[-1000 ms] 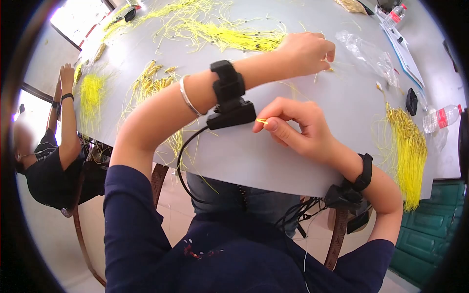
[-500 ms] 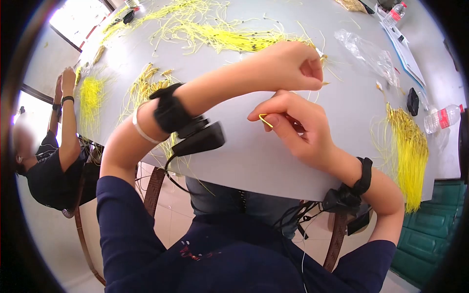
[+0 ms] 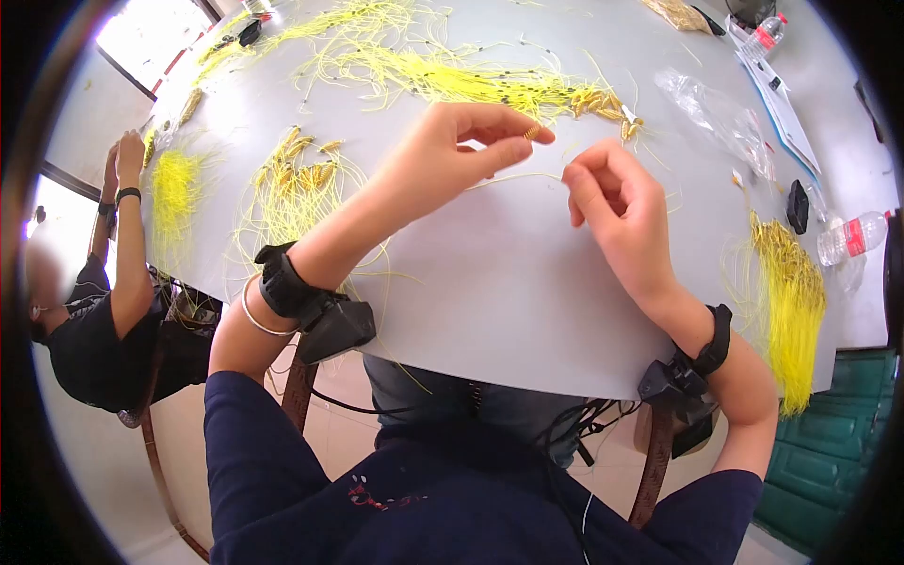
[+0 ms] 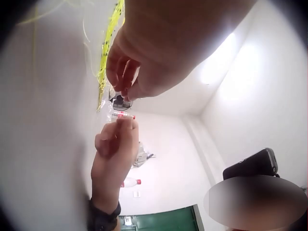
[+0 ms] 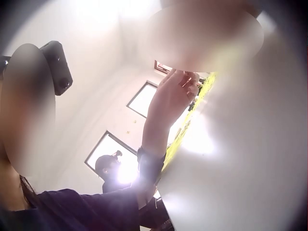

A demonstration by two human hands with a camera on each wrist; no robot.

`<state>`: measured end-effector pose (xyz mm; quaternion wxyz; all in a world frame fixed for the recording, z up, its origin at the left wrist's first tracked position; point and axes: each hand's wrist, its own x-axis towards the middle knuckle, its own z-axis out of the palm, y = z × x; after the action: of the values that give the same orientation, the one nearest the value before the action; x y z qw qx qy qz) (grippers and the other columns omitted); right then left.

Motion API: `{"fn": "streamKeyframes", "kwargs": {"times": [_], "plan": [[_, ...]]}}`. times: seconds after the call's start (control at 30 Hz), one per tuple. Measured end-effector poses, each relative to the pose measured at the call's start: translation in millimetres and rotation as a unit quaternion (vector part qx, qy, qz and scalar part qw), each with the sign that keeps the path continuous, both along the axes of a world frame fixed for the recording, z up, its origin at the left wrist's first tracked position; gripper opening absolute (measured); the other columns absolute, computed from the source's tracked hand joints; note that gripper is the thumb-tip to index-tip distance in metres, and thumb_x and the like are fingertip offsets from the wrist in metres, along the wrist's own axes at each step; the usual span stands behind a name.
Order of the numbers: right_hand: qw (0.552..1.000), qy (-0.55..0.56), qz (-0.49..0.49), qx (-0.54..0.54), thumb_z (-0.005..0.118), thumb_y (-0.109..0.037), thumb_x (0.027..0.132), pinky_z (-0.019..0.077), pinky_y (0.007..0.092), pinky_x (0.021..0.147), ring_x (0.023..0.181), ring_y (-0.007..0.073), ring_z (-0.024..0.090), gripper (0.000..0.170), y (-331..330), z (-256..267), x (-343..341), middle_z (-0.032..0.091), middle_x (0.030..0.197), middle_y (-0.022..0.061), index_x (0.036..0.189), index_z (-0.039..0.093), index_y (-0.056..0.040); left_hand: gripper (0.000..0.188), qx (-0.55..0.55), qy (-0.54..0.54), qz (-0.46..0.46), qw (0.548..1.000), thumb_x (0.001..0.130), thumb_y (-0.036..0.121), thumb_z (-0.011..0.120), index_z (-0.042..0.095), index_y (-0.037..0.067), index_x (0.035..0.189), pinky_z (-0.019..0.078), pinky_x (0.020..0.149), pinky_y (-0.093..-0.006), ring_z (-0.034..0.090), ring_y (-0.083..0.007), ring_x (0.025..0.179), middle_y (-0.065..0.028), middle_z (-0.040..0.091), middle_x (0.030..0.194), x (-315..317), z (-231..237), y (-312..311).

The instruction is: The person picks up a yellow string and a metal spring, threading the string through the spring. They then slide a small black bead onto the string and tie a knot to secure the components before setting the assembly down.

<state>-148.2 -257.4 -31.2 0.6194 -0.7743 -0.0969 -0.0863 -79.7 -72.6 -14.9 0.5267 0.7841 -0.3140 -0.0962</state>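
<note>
In the head view my left hand pinches a small golden ribbed piece between thumb and forefinger. My right hand is to the right of it, fingers curled, with thumb and forefinger together at the end of a thin yellow cord. The cord runs leftward from those fingertips to below the left hand. Just beyond both hands lies a long bundle of yellow cords with golden ends. Both hands also show in the left wrist view, above the table.
More golden-ended yellow cords lie at the left, and another bundle hangs over the right edge. A clear plastic bag, a black object, a water bottle and a clipboard are at the right. Another person sits at the left.
My left hand has drawn back leftward from the golden ends of the far bundle and now holds a golden piece. The right hand has shifted slightly right and away from me, keeping the cord.
</note>
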Motion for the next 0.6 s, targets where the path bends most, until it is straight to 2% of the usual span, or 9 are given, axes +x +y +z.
{"fn": "streamKeyframes", "kwargs": {"times": [0.1, 0.2, 0.3, 0.6], "plan": [[0.999, 0.029, 0.024, -0.034, 0.055, -0.009, 0.087, 0.0301, 0.0193, 0.047, 0.051, 0.0027, 0.039, 0.010, 2.3, -1.5, 1.0, 0.047, 0.058, -0.0019, 0.081, 0.052, -0.0013, 0.023, -0.019, -0.018, -0.019, 0.999, 0.086, 0.017, 0.056, 0.062, 0.004, 0.103, 0.0446, 0.064, -0.0206, 0.057, -0.0077, 0.079, -0.0028, 0.064, 0.097, -5.0, -5.5, 0.2], [0.997, 0.001, 0.044, -0.061, 0.054, -0.008, 0.087, 0.0308, 0.0204, 0.047, 0.052, 0.0042, 0.038, 0.008, 4.8, -0.7, 0.2, 0.046, 0.058, -0.0011, 0.083, 0.052, -0.0009, 0.022, -0.030, 0.028, -0.025, 0.999, 0.087, 0.015, 0.055, 0.061, 0.003, 0.105, 0.0456, 0.064, -0.0214, 0.058, -0.0081, 0.078, -0.0023, 0.063, 0.092, -8.2, -4.4, 0.0], [0.998, -0.008, 0.062, -0.023, 0.052, -0.007, 0.088, 0.0317, 0.0211, 0.048, 0.053, 0.0052, 0.039, 0.007, 4.7, -3.8, 1.0, 0.046, 0.060, 0.0002, 0.083, 0.052, -0.0010, 0.023, -0.035, 0.032, -0.047, 0.998, 0.087, 0.015, 0.055, 0.059, 0.003, 0.106, 0.0458, 0.063, -0.0218, 0.057, -0.0080, 0.076, -0.0021, 0.062, 0.088, -9.3, -5.8, 0.3], [0.999, 0.018, 0.050, -0.011, 0.050, -0.008, 0.090, 0.0324, 0.0209, 0.049, 0.055, 0.0054, 0.039, 0.010, 2.3, -4.2, 1.8, 0.046, 0.060, -0.0006, 0.084, 0.050, -0.0008, 0.022, -0.032, 0.033, -0.041, 0.998, 0.088, 0.015, 0.053, 0.058, 0.003, 0.106, 0.0448, 0.062, -0.0213, 0.057, -0.0085, 0.076, -0.0025, 0.062, 0.090, -9.0, -6.4, 0.4]]}}
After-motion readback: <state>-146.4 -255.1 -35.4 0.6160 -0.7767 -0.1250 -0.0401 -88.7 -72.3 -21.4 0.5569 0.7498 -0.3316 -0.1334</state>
